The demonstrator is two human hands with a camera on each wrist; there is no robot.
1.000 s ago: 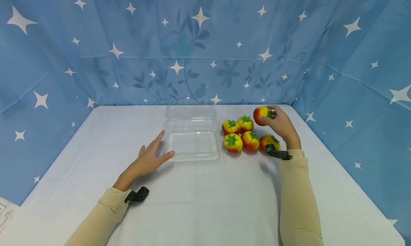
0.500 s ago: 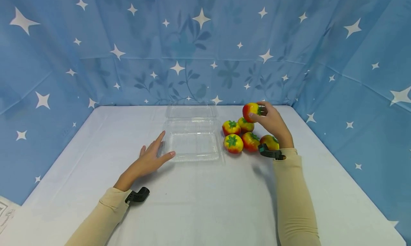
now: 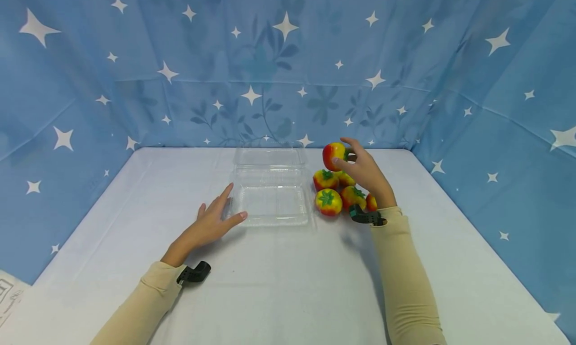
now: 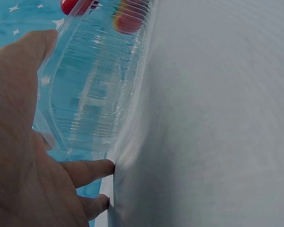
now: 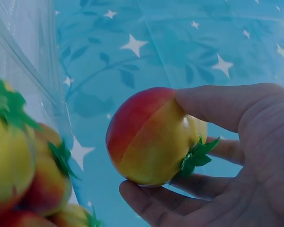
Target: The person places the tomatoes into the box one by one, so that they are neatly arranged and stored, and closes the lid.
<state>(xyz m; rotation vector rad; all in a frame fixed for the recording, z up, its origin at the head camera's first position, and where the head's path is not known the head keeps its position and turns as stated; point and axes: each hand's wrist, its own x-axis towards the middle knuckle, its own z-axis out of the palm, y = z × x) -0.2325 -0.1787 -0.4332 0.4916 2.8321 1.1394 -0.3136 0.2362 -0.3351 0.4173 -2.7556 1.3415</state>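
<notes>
My right hand (image 3: 368, 175) pinches a red-and-yellow toy tomato (image 3: 332, 156) with a green leafy top. Thumb and fingers are on opposite sides of it in the right wrist view, and it hangs above the table. Below it, several similar toy tomatoes (image 3: 328, 203) sit in a cluster, partly hidden by the right hand and wrist. A clear plastic clamshell box (image 3: 272, 220) lies to their left, its lid (image 3: 270, 156) folded back. At the box's left side my left hand (image 3: 208, 229) holds nothing, its fingers spread; whether they touch the box I cannot tell.
A white cloth covers the table (image 3: 279, 285). Behind it and at both sides hangs a blue curtain (image 3: 202, 50) with white stars. The tomato cluster stands close to the box's right side.
My right hand has carried the held tomato leftward, from over the right end of the cluster to above its left part, nearer the box. The left hand stays in place.
</notes>
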